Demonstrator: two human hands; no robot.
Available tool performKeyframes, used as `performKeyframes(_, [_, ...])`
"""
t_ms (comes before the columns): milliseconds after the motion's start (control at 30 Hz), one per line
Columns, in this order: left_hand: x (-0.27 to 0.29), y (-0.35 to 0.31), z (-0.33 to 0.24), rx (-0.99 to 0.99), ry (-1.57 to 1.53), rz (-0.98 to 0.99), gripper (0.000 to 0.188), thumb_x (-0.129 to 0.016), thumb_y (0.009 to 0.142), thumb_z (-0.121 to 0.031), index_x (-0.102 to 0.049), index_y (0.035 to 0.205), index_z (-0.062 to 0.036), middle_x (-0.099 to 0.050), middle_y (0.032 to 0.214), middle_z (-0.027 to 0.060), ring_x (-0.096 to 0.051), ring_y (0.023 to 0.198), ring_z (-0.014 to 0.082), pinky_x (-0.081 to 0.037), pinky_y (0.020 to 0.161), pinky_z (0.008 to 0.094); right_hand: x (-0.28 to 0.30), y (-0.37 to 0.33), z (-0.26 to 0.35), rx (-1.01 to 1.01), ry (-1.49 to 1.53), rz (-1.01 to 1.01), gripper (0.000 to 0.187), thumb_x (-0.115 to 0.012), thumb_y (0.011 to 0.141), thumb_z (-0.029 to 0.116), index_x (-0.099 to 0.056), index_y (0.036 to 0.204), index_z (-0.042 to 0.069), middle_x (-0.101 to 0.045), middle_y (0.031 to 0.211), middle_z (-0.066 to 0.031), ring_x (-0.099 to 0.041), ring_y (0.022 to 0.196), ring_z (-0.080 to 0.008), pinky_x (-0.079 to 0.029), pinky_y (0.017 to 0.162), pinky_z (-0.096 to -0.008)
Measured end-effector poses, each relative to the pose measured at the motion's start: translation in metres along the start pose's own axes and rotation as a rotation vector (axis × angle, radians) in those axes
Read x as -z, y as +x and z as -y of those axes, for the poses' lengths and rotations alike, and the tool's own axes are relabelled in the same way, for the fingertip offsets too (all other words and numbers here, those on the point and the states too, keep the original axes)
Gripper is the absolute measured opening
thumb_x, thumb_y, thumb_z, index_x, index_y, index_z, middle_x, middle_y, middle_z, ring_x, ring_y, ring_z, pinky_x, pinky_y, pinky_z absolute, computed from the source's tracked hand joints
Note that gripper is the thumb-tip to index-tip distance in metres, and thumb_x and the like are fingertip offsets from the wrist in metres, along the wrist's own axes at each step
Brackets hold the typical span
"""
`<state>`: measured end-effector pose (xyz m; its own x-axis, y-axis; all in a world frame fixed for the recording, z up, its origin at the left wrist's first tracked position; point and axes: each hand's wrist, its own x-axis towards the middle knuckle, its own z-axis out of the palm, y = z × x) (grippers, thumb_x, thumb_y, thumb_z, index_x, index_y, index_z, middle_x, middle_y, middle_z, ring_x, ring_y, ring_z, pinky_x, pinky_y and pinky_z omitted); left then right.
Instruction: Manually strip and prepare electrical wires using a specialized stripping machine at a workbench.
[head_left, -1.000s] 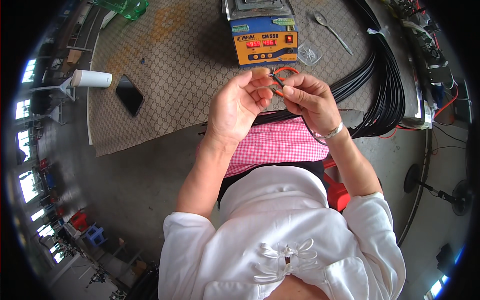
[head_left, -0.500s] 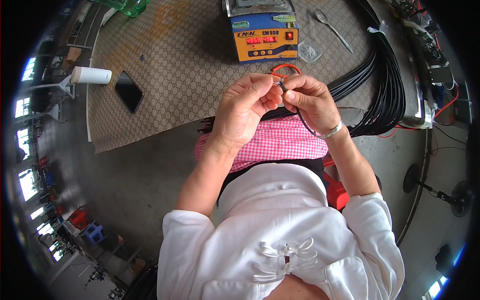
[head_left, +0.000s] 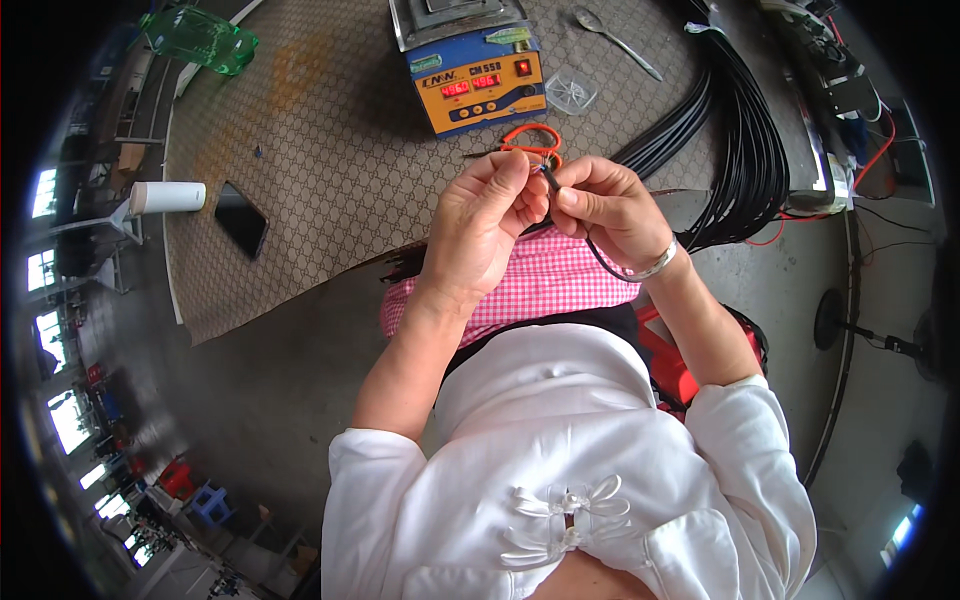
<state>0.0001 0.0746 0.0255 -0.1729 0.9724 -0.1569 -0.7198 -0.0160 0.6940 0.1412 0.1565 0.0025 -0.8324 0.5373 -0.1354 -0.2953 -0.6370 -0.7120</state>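
Note:
Above the near table edge my two hands meet at the end of a thin black cable (head_left: 553, 181). My right hand (head_left: 620, 212) is closed, pinching the black jacket close to its end, and the cable curves down below that wrist. Fine coloured wires come out of the jacket's end. My left hand (head_left: 478, 225) has thumb and forefinger pinched on these wires; the tips are too small to make out. Just beyond my fingers lie scissors with orange handles (head_left: 533, 130), partly hidden by my hands.
Behind the scissors stands a blue and orange heating unit (head_left: 478, 92) with a lit red display. A clear dish (head_left: 571, 93), a spoon (head_left: 620, 44) and a bundle of black cables (head_left: 742, 130) lie to its right. Leftward are a phone (head_left: 241, 221), white cup (head_left: 170, 197) and green bottle (head_left: 203, 41).
The view has shifted, so the table things sit further left and more of the scissors and green bottle shows. Both hands keep their pinch on the cable end, with the fingers slightly moved.

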Motion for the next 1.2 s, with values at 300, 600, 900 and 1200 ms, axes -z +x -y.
performKeyframes(300, [-0.013, 0.0, 0.008, 0.011, 0.02, -0.038, 0.018, -0.054, 0.087, -0.023, -0.057, 0.083, -0.0048, -0.054, 0.071, 0.0006, -0.047, 0.061, 0.0065, -0.041, 0.059, 0.0188, 0.004, -0.014, 0.001, -0.068, 0.123, 0.021, 0.006, -0.058, 0.082, 0.006, -0.058, 0.086, 0.002, -0.058, 0.075, -0.0046, -0.052, 0.059, -0.0113, -0.042, 0.052, -0.0219])
performKeyframes(600, [-0.007, -0.001, 0.011, 0.089, -0.045, 0.047, 0.022, -0.05, 0.089, -0.024, -0.058, 0.087, -0.0034, -0.054, 0.073, 0.0013, -0.047, 0.064, 0.0082, -0.039, 0.061, 0.021, 0.003, -0.016, -0.004, 0.15, -0.087, -0.078, 0.008, -0.063, 0.076, 0.0, -0.059, 0.083, 0.0, -0.058, 0.074, -0.0052, -0.052, 0.058, -0.0099, -0.044, 0.052, -0.021])
performKeyframes(900, [0.002, -0.004, 0.01, 0.118, -0.108, -0.042, 0.02, -0.049, 0.089, -0.021, -0.057, 0.093, -0.0034, -0.054, 0.075, 0.0018, -0.049, 0.065, 0.0088, -0.041, 0.06, 0.0218, 0.003, -0.011, 0.008, 0.214, -0.253, -0.179, 0.005, -0.063, 0.077, 0.002, -0.06, 0.081, 0.0, -0.055, 0.067, -0.0013, -0.048, 0.054, -0.0065, -0.039, 0.048, -0.0175])
performKeyframes(1200, [0.036, -0.007, 0.02, 0.118, -0.045, -0.184, 0.016, -0.055, 0.086, -0.019, -0.058, 0.093, -0.0044, -0.055, 0.073, -0.001, -0.048, 0.061, 0.0049, -0.04, 0.058, 0.0163, 0.001, 0.033, 0.046, 0.303, -0.663, -0.247, 0.007, -0.062, 0.078, 0.001, -0.06, 0.084, 0.0, -0.05, 0.067, 0.0041, -0.038, 0.052, -0.0002, -0.027, 0.044, -0.0144])
